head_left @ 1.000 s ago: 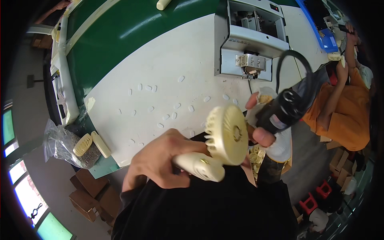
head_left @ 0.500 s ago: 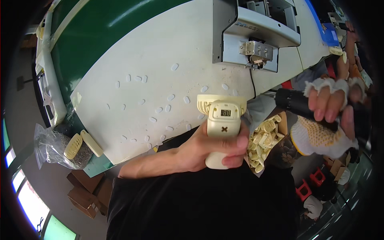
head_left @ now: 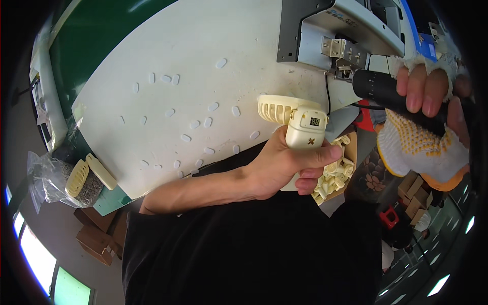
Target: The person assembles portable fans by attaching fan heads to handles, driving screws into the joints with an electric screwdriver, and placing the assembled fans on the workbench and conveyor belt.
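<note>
Gripping cream handheld fan (head_left: 300, 127) by its handle, left hand (head_left: 284, 168) is clamping firmly; light, rigid plastic. Gloved right hand (head_left: 427, 117), at 2 o'clock, is clasping black driver (head_left: 378, 89).

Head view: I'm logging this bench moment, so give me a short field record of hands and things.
left hand: bare, gripping the handle of a cream handheld fan
right hand: in a fingerless knit glove, holding a black electric screwdriver
surface: white table strewn with small white oval parts
below fan: box of cream parts
</note>
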Demonstrator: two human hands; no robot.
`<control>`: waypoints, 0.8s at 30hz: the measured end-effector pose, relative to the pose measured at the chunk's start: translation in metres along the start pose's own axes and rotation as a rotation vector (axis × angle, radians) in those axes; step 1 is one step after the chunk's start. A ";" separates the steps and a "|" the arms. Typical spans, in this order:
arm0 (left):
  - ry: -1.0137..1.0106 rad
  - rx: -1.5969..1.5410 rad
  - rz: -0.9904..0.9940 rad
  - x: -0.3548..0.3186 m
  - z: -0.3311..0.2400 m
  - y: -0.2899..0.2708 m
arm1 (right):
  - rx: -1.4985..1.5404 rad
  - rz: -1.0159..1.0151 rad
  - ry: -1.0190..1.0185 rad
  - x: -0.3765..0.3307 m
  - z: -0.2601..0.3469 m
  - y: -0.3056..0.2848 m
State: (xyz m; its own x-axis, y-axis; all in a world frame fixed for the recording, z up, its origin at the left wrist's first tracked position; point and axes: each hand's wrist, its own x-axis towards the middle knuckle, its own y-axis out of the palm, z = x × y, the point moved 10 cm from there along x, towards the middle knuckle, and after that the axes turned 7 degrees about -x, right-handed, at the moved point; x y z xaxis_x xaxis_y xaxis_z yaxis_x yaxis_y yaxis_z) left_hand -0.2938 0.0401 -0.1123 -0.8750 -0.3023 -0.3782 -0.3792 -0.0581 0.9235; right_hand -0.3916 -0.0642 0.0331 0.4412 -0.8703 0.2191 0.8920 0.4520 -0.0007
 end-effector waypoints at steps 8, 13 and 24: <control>-0.023 -0.022 0.008 0.005 0.007 0.002 | -0.075 0.210 0.204 0.000 0.060 0.040; 0.011 0.102 -0.037 0.004 0.002 -0.003 | -0.151 0.379 0.156 0.000 0.073 0.061; 0.052 0.174 -0.011 0.007 0.002 -0.002 | -0.284 -0.070 0.089 -0.031 0.075 0.053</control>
State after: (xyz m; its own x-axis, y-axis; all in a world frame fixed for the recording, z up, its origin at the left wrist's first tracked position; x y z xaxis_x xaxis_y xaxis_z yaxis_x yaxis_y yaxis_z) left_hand -0.2997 0.0404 -0.1168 -0.8555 -0.3513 -0.3804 -0.4391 0.1028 0.8926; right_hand -0.3652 0.0016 0.0996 0.3733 -0.9168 0.1421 0.9069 0.3284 -0.2639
